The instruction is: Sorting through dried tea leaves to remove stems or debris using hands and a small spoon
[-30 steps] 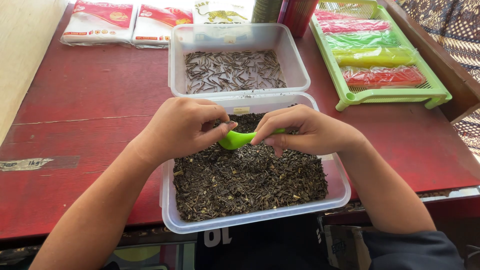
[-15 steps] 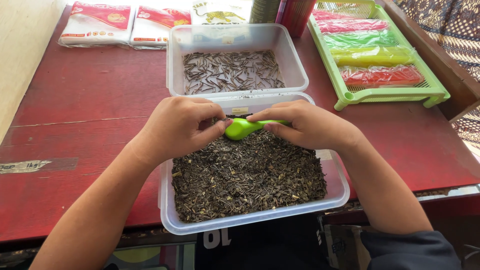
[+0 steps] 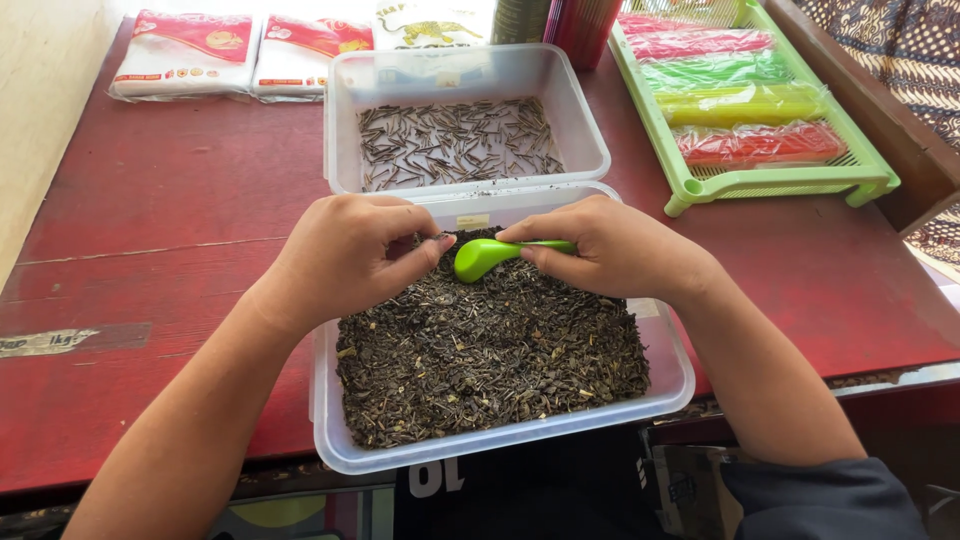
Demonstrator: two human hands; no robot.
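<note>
Green spoon (image 3: 490, 256) lies sideways, bowl pointing left.

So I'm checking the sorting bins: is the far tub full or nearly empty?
Nearly empty: the far tub holds only a thin, scattered layer of sticks, with its pale bottom showing through.

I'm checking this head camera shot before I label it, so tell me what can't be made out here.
- Head view: the green spoon handle is hidden inside the right hand.
- Whatever the left hand fingertips pinch is covered by the curled fingers.
- The dark can and red cylinder are cut off by the top edge.
- The near tub floor lies under the dark leaves.
</note>
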